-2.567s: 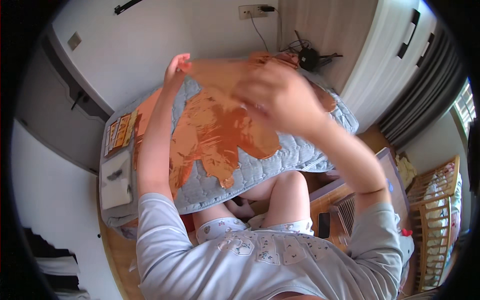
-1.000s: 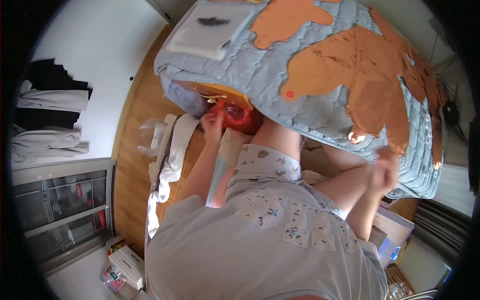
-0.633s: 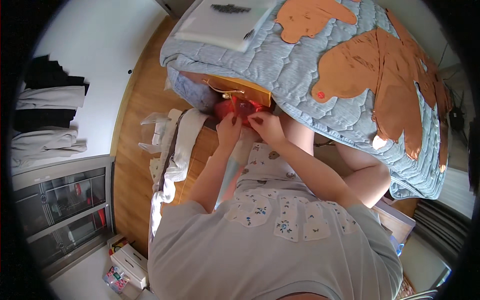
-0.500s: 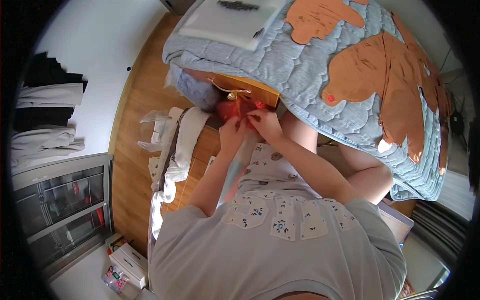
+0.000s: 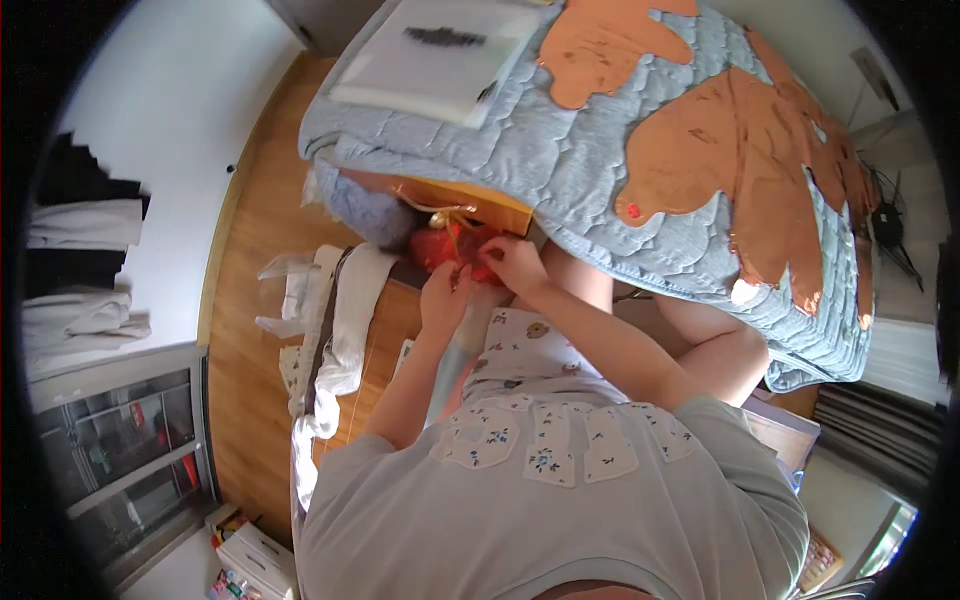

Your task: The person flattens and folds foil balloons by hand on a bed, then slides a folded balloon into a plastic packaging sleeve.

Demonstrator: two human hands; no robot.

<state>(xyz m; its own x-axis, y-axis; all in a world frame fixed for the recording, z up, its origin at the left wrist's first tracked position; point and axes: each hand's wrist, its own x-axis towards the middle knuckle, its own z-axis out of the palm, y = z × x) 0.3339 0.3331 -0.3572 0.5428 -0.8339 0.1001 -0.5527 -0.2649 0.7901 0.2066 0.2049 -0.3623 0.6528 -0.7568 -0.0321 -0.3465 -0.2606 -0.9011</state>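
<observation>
My left hand [image 5: 446, 292] is closed in a pinch at the near edge of a shiny red bag-like thing [image 5: 432, 246]. Just right of it, my right hand [image 5: 520, 266] also has its fingertips drawn together, over the red thing's right side. Whatever the fingertips hold is too small to make out. The red thing rests low before an orange-yellow wooden box or drawer side [image 5: 500, 209], with a gold-coloured piece and a pale cord [image 5: 440, 210] at its top. A fluffy grey-blue bundle [image 5: 370, 210] lies to the left.
A quilted blue-grey bed [image 5: 560, 170] bears large brown animal-shaped cutouts [image 5: 690, 150] and a clear flat packet [image 5: 430, 75]. White cloth [image 5: 350, 320] hangs over a dark rail at left. A glass-fronted cabinet [image 5: 130, 440] and white drawers [image 5: 258, 555] stand farther left on the wooden floor.
My hands were close together at the red thing; now their fingertips are a little farther apart, the left one lower. The whole view has shifted slightly.
</observation>
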